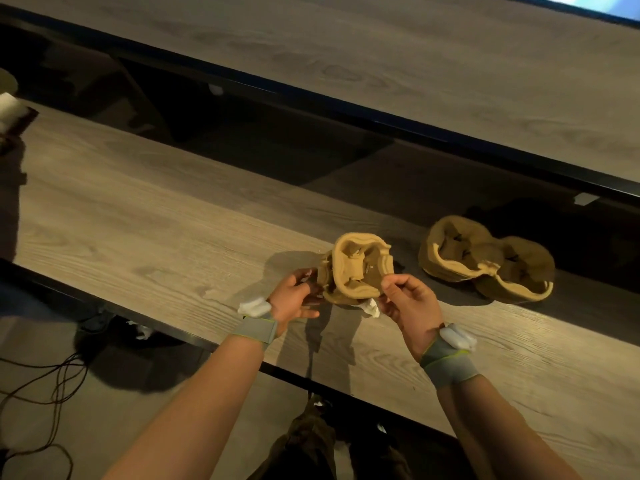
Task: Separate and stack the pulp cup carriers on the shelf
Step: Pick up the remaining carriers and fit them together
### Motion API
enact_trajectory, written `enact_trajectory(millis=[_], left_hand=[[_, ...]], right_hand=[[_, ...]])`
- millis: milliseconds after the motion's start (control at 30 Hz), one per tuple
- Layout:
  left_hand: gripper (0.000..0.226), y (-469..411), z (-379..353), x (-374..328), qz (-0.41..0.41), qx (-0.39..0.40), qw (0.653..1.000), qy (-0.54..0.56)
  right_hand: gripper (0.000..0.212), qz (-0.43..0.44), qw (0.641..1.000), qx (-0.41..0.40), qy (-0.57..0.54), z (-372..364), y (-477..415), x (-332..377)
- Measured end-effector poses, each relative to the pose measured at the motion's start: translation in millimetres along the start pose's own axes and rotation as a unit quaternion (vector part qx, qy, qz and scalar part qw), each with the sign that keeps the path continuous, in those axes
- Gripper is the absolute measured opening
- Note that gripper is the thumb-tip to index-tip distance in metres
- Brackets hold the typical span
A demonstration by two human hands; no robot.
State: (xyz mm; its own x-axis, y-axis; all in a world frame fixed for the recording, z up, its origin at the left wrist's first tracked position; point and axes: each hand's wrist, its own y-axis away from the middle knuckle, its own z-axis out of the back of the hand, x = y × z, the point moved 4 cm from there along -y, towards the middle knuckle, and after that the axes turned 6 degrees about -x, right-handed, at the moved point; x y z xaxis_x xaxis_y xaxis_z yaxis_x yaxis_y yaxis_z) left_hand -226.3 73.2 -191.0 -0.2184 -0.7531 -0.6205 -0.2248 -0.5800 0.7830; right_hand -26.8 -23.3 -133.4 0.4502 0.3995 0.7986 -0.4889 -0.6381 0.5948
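Observation:
A clump of tan pulp cup carriers (356, 268) is held just above the wooden shelf (145, 216), nested together and tilted toward me. My left hand (298, 299) grips its left side. On its right rim my right hand (408, 303) pinches the front carrier's edge. A second pile of pulp carriers (485, 261) lies on the shelf to the right, apart from both hands. Both wrists wear grey bands with white pods.
An upper shelf board (433, 60) runs across the top, with a dark gap below it. Cables (45, 386) trail on the floor at lower left. A white object (10, 109) sits at the shelf's far left end.

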Motion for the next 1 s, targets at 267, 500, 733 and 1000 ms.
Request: enact_trajectory(millis=[267,500,733,1000], left_hand=[[0.03,24.8,8.0,-22.1,-0.114,-0.022,0.993,0.017],[0.006,12.8,-9.9,-28.5,-0.159,0.005,0.986,-0.039],[0.015,-6.9,-10.7,-19.5,-0.133,-0.011,0.99,-0.04],[0.024,-15.0,2.1,-14.3,-0.22,-0.076,0.94,-0.249]], right_hand=[[0.008,-0.015,1.0,0.003,0.016,-13.7,0.1,-17.8],[0.011,-0.008,0.998,0.002,0.058,-5.1,-4.9,-21.9],[0.014,0.013,0.993,-0.034,0.11,7.4,-22.9,-26.0],[0.014,0.062,0.964,-0.043,0.253,-0.7,-48.2,-37.2]])
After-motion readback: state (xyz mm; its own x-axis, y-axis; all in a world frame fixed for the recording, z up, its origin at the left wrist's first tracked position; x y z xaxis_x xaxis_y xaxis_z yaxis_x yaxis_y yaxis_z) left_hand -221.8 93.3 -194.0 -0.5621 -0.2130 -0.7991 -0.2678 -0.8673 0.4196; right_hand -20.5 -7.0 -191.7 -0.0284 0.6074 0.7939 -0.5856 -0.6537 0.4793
